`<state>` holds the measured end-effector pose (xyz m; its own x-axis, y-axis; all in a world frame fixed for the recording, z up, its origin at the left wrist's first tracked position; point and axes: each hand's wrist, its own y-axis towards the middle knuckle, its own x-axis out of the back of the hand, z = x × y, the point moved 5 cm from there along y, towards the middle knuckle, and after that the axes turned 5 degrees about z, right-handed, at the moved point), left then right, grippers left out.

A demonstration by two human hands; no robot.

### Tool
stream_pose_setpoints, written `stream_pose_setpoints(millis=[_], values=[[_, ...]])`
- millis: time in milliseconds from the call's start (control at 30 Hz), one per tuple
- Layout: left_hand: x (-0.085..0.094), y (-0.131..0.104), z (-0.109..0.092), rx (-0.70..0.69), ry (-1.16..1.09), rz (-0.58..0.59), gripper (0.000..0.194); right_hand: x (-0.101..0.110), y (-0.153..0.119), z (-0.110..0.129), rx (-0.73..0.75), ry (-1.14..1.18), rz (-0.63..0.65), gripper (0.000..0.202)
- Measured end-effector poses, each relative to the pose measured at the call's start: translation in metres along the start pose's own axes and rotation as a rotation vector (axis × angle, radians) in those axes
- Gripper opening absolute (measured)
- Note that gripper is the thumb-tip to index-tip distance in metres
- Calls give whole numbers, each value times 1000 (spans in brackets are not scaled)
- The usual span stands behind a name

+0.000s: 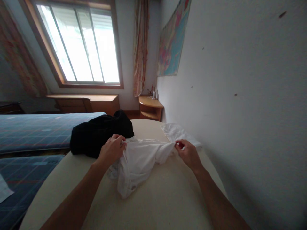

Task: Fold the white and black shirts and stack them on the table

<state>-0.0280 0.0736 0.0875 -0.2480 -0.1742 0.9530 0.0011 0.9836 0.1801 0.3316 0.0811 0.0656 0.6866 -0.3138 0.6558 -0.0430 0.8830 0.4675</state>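
Note:
A crumpled white cloth garment (141, 159) hangs between my two hands over a round cream table (153, 204); its exact kind does not show. My left hand (114, 147) is closed on its upper left part, fingers bent over the fabric. At the upper right corner, my right hand (187, 150) pinches the cloth between thumb and fingers, so the top edge runs taut between them. The lower left of the garment droops in loose folds onto the table. Just beyond my left hand lies a bundled black garment (103, 132).
Another white cloth (179, 132) lies at the table's far right, beside the wall (251, 111). Blue plaid mattresses (48, 131) stand to the left. Beyond are a wooden desk (103, 97) under the window and a corner shelf (151, 102) with small items.

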Motion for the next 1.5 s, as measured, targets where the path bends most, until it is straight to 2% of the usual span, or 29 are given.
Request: stream_pose_setpoints(millis=[133,200,267,333,433,500,567,633,733,800,900,967,1033,1133,1233,1300,1400,1433,1500], values=[[-19,-2,6,26,5,202,44,-12,-4,-3,-116,127,167,28],[-27,-3,6,-17,-17,269,42,-21,-7,-2,-167,263,205,28],[-28,-1,5,-60,-76,276,34,-25,-8,-1,-195,372,169,29],[-19,1,5,-48,-135,198,24,-22,-6,0,-192,452,73,34],[8,4,13,104,-116,-34,13,-8,-3,-7,-210,554,-145,43],[24,2,19,209,-77,-153,16,2,-2,-15,-242,580,-270,44],[32,0,21,246,-63,-190,21,5,-1,-21,-238,572,-303,44],[31,-1,19,230,-52,-147,26,1,1,-21,-185,514,-231,48],[17,-4,10,192,11,19,37,-13,0,-15,-119,353,-16,62],[6,-7,5,174,67,134,54,-20,-4,-12,-125,236,94,67],[-7,-11,4,156,140,264,69,-24,-10,-14,-158,50,166,68],[-11,-12,5,131,159,312,68,-26,-13,-18,-160,-59,207,72],[-12,-11,7,105,153,325,57,-28,-13,-22,-151,-89,231,72],[-3,-5,9,95,80,244,39,-26,-9,-27,-163,79,167,61],[13,4,14,136,-77,30,26,-15,-2,-31,-242,376,0,56],[19,10,20,171,-228,-90,25,-5,1,-35,-303,550,-145,54],[13,17,21,104,-429,-104,36,8,5,-38,-296,756,-320,44],[8,18,20,59,-465,-87,45,10,6,-38,-267,809,-333,42],[-3,17,16,-20,-477,-47,65,7,9,-34,-187,852,-280,42]])
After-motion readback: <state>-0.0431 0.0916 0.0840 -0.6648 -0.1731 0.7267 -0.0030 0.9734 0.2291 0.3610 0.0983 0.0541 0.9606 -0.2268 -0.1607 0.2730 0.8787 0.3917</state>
